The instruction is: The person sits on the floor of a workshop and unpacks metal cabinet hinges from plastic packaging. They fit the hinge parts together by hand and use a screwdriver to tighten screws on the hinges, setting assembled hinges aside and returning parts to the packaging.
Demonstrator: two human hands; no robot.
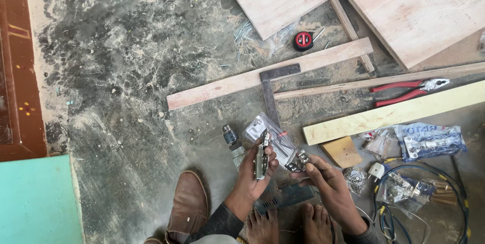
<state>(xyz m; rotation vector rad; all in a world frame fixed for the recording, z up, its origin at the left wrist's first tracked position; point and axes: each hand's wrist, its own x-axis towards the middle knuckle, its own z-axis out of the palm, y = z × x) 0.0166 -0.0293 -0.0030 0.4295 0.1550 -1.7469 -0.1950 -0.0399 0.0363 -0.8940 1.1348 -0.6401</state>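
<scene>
My left hand [255, 173] holds a silver metal cabinet hinge [261, 155] upright between its fingers. My right hand [323, 178] grips a smaller metal hinge plate [299, 160] just to the right of it. Both hands hover above a clear plastic packet [270, 133] lying on the dusty floor. Under the hands lies a power drill, its chuck [230, 135] showing to the left. My bare feet [290, 224] show at the bottom edge.
Red-handled pliers [406, 91], a steel try square [273, 85], a red tape measure [302, 41], wood strips [268, 75], plywood boards [419, 6], hardware packets [429, 140] and blue cables [454, 198] lie around. A brown shoe [188, 206] stands at left, beside a teal panel [35, 198].
</scene>
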